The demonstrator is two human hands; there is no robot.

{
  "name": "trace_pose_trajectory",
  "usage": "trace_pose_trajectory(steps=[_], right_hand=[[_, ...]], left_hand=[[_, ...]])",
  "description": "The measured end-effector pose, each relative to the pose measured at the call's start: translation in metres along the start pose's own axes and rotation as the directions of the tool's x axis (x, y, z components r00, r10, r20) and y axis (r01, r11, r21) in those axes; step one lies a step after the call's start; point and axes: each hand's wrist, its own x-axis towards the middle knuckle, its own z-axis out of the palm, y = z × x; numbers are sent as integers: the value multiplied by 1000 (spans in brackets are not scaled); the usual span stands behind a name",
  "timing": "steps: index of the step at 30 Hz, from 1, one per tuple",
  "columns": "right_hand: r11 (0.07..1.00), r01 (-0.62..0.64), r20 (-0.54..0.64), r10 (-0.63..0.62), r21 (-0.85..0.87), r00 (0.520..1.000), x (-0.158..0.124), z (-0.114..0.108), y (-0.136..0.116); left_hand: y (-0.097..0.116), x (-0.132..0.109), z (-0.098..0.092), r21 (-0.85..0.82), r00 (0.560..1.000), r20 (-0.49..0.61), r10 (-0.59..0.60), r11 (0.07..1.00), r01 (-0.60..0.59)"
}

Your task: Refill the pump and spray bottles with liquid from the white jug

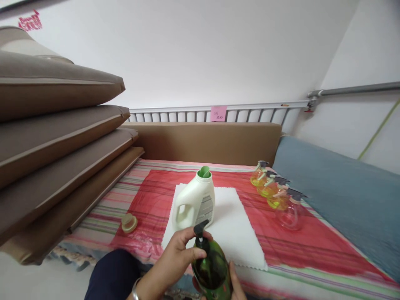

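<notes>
A dark green pump bottle (214,268) with a black pump head (201,228) is held close to me, tilted slightly. My left hand (184,251) pinches the collar below the pump, thumb in front and fingers behind. Around the lower right side of the bottle is my right hand (236,283), partly cut off by the frame's bottom edge. Just beyond them a white detergent jug (198,200) with a handle stands upright on a white cloth (240,233). Its green spout (204,171) is uncovered.
A pale translucent cap (129,223) lies left on the red plastic sheet (150,196). Several clear pump bottles (289,214) stand in a row at right, some holding yellow liquid. Stacked brown cushions (62,137) rise at left; a blue-grey padded piece (337,183) borders the right.
</notes>
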Motion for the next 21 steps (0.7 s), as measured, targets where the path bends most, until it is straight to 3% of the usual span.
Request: trace_pose_trajectory(steps=[5,7,11,12,14,17,19,21], right_hand=[[999,38,-24,-38,-9,999,3,-2,-1],[999,35,-34,-36,-2,999,3,-4,-2],[1000,23,-45,-24,-11,999,2,-6,-2],[999,17,-35,-18,-29,999,2,-6,-1],[999,9,-17,-10,-52,1000,1,-4,-1],[999,26,-23,-27,-35,999,1,0,0],[1000,9,-33,-9,-17,999,0,2,0],[1000,-14,-35,14,10,999,-1,3,-1]], left_hand=[[-11,3,8,78,959,-280,34,997,-12],[-13,1,7,50,974,-225,26,999,-15],[-11,0,-2,-93,1000,7,-21,995,22],[-11,1,-2,-93,1000,-6,-20,995,20],[-11,4,0,-30,991,-130,-2,1000,-2],[-15,4,7,73,934,-356,23,997,3],[-16,2,10,58,937,-350,17,998,4],[-14,-2,10,-37,979,-202,-27,999,19]])
